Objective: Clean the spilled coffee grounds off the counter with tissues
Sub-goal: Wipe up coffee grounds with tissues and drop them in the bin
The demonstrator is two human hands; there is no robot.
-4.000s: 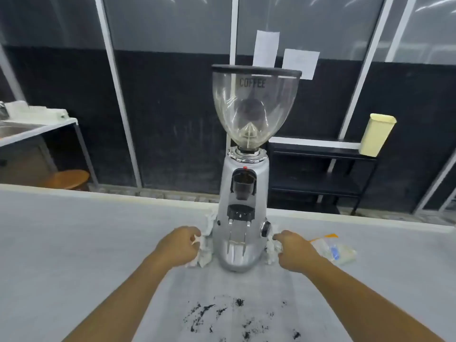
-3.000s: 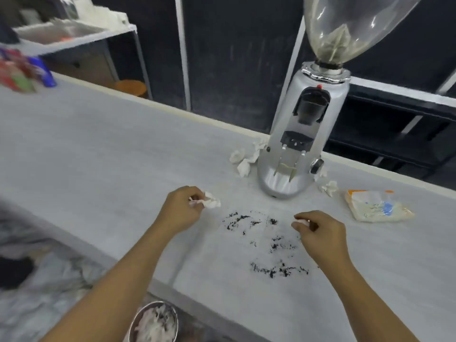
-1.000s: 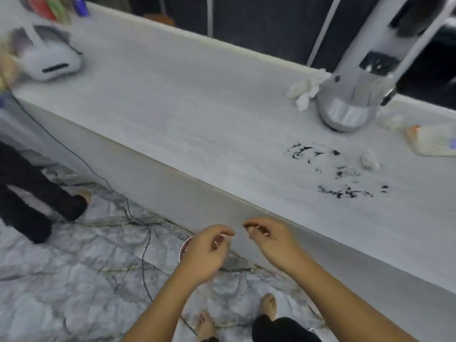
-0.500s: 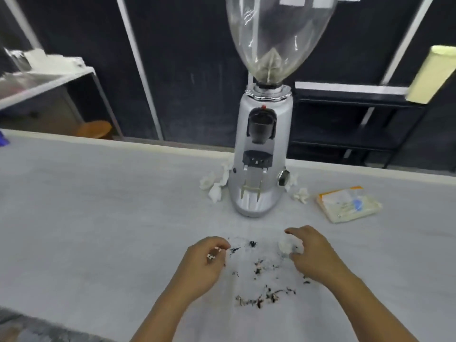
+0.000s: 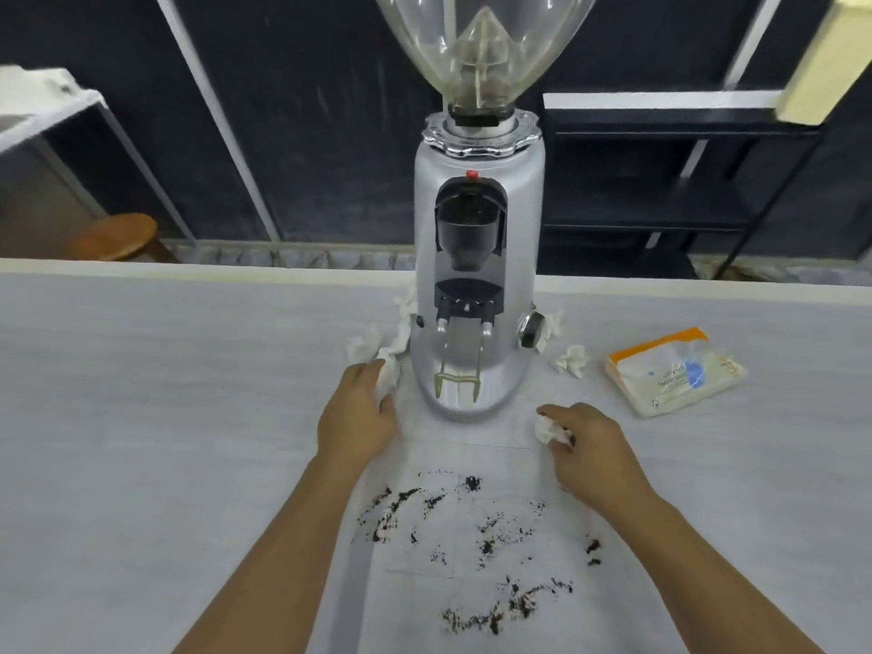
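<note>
Dark coffee grounds (image 5: 472, 545) lie scattered over the grey counter (image 5: 165, 417) in front of the silver coffee grinder (image 5: 476, 295). My left hand (image 5: 358, 413) rests left of the grinder's base, its fingers closing on a crumpled white tissue (image 5: 389, 370). My right hand (image 5: 585, 446) is right of the base and pinches a small crumpled tissue (image 5: 549, 429) stained with grounds. More crumpled tissues (image 5: 365, 346) lie left of the grinder, and others (image 5: 571, 358) lie to its right.
A tissue packet (image 5: 674, 370) with an orange edge lies on the counter at the right. Beyond the counter's far edge are a dark shelf unit (image 5: 660, 181), a wooden stool (image 5: 118, 236) and a white table (image 5: 42, 110).
Both hands have moved forward from the grounds toward the grinder's base. My left hand now reaches a crumpled tissue at the left; my right hand still holds its tissue.
</note>
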